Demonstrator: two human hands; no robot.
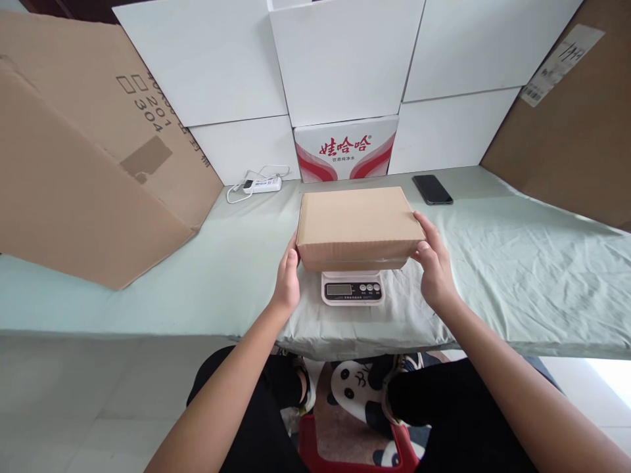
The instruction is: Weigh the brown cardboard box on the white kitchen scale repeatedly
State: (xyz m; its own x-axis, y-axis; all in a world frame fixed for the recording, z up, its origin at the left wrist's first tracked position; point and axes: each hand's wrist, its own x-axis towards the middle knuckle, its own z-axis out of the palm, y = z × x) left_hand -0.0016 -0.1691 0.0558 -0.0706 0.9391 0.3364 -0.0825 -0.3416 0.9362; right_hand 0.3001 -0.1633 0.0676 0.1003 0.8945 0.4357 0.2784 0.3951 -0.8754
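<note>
One small cardboard box [357, 222], one scale [352, 288], one phone [432, 189], one power strip [262, 184], two hands [287, 279].

I am seeing the cardboard box [357, 223] covering most of the kitchen scale [352, 288], so its platform is staying hidden. The scale's display is showing too small to read. The left hand [286, 281] is hiding its fingers behind the box's side. The big cardboard sheet [73, 164] is running off the left edge.
</note>
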